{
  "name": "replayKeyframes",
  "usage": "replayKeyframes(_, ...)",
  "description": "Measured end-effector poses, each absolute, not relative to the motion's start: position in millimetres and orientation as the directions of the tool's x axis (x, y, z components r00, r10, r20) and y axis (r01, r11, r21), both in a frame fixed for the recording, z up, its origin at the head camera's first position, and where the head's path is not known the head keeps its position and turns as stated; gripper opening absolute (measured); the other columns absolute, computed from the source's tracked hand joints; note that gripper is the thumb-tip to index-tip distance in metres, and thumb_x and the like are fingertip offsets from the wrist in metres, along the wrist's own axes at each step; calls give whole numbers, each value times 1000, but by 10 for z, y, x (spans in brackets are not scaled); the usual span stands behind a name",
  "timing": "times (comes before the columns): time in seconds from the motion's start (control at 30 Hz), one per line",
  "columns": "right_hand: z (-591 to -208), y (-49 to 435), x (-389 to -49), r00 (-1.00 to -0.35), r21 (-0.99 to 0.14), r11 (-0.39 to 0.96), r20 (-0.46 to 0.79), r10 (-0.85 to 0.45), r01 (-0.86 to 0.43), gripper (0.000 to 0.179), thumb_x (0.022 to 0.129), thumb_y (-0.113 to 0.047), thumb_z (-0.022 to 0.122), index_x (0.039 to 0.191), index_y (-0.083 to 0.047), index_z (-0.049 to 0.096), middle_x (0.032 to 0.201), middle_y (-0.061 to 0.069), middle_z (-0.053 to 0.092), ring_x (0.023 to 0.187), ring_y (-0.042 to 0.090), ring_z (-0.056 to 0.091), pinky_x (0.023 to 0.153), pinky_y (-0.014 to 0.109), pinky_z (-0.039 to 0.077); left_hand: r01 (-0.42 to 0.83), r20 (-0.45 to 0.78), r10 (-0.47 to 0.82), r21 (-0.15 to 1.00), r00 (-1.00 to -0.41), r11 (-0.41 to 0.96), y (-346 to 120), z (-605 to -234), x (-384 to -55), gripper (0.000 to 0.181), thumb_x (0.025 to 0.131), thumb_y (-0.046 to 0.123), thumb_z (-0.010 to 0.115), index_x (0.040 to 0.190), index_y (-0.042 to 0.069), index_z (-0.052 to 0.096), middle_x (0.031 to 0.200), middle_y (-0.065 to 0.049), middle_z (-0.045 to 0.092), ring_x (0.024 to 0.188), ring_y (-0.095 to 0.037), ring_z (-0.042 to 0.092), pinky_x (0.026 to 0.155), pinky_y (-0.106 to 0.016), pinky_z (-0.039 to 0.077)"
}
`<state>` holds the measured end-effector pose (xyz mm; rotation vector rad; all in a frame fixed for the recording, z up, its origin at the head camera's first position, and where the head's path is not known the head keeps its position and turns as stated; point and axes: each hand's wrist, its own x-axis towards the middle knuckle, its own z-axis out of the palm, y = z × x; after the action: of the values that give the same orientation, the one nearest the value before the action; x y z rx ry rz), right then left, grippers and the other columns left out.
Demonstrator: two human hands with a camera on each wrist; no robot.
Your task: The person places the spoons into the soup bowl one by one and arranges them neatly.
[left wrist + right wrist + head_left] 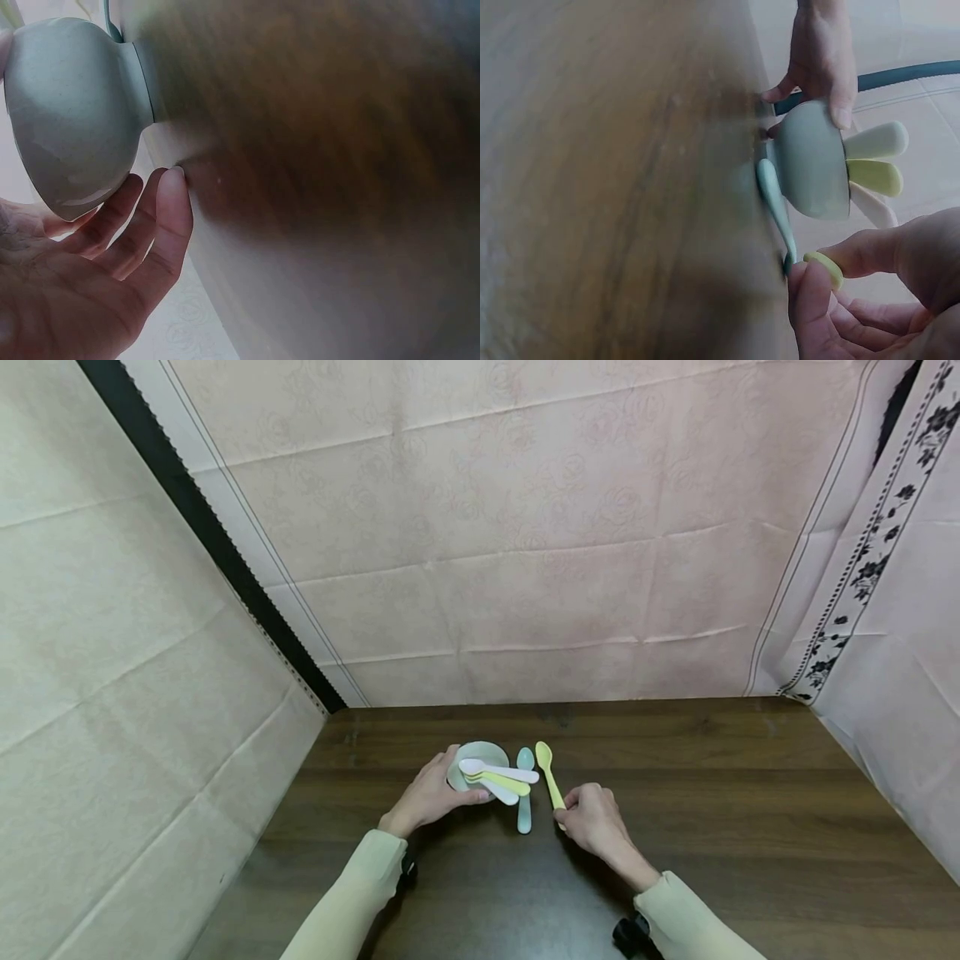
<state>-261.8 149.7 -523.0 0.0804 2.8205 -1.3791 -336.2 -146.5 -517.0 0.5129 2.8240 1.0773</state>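
Observation:
My left hand [432,791] holds a pale green bowl [467,752] by its side, thumb at the rim; in the left wrist view the fingers curve around the bowl's wall [71,112]. Several small spoons lean in the bowl, among them a lilac spoon [517,774], a yellow-green spoon [516,787] and a whitish spoon [504,794]. Right of the bowl a light blue-green spoon [524,814] lies on the table. My right hand [596,820] pinches the handle end of a yellow spoon [550,772] between thumb and fingers, its bowl end pointing away from me.
The dark brown wooden table [675,760] spreads around both hands. Behind it hangs a pale patterned cloth [525,568], and further cloths [135,710] stand along the left and right sides. A black strip [217,543] runs down the left corner.

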Motion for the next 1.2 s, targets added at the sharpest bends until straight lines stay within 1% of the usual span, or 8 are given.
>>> replayKeyframes(0.07, -5087, 1463, -2537, -997, -801, 594, -44, 69, 76, 8, 92, -4, 80, 84, -1, 79, 65, 3, 71, 56, 13, 64, 54, 28, 51, 281, 45, 335, 658, -941, 699, -1465, -5174, -3359, 91, 85, 64, 88, 157, 24, 49, 132, -3, 64, 116, -20, 60, 100, -46, 51)
replayKeyframes(0.17, -5028, 1450, -2501, -995, -805, 586, -59, 75, 91, 7, 94, -3, 78, 87, -1, 79, 66, 4, 72, 56, 11, 64, 54, 27, 50, 280, 44, 336, 658, -941, 699, -1464, -5176, -3360, 90, 85, 64, 88, 157, 24, 49, 132, -4, 64, 115, -20, 60, 100, -46, 51)
replayKeyframes(0.57, -4911, 1449, -2471, -997, -818, 571, -35, 69, 68, 7, 97, -3, 76, 94, 1, 80, 72, 3, 74, 59, 11, 65, 55, 28, 51, 287, 54, 338, 661, -939, 693, -1470, -5176, -3361, 92, 85, 63, 88, 158, 22, 48, 132, -5, 64, 116, -21, 60, 100, -49, 52)
replayKeyframes(0.83, -4847, 1469, -2460, -996, -814, 579, 14, 85, 38, 6, 94, -5, 79, 89, -3, 81, 72, 1, 75, 59, 11, 64, 57, 27, 50, 278, 42, 335, 660, -941, 698, -1473, -5181, -3360, 94, 83, 65, 89, 158, 24, 48, 133, -3, 64, 117, -20, 60, 103, -48, 52)
replayKeyframes(0.93, -4826, 1481, -2468, -996, -816, 578, 33, 86, 23, 6, 94, -4, 79, 88, -3, 81, 73, 2, 76, 60, 11, 65, 57, 26, 49, 283, 46, 339, 660, -940, 696, -1474, -5183, -3362, 94, 83, 65, 88, 157, 23, 48, 133, -3, 64, 117, -19, 60, 102, -47, 52)
replayKeyframes(1.2, -4770, 1496, -2461, -995, -830, 558, 33, 92, 24, 6, 95, -5, 78, 91, -3, 81, 74, 3, 77, 62, 11, 66, 56, 28, 49, 300, 58, 350, 658, -935, 691, -1475, -5177, -3372, 93, 85, 64, 88, 157, 22, 48, 133, -4, 65, 117, -21, 61, 100, -48, 52)
